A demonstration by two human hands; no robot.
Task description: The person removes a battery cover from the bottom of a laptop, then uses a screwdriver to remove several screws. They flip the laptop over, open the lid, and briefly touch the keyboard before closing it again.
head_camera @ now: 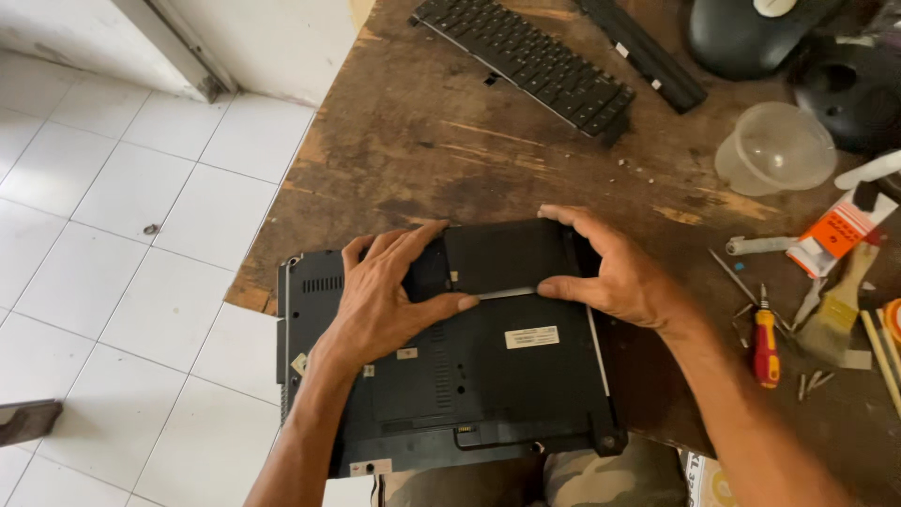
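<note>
A black laptop (488,376) lies bottom-up at the near edge of a worn wooden table (422,141). My left hand (385,300) rests on its underside, fingers spread over the far edge and thumb pressing toward the battery bay. My right hand (615,272) grips the far right part of the laptop, with its thumb at the edge of the black battery panel (502,255). Both thumbs meet at a thin silver strip (507,294) along that panel.
A detached black keyboard (526,58) and a long black bar (648,52) lie at the far side. A clear plastic cup (777,148), a red-handled screwdriver (766,343), a brush (840,310), loose screws and an orange packet (838,233) sit to the right. White floor tiles are on the left.
</note>
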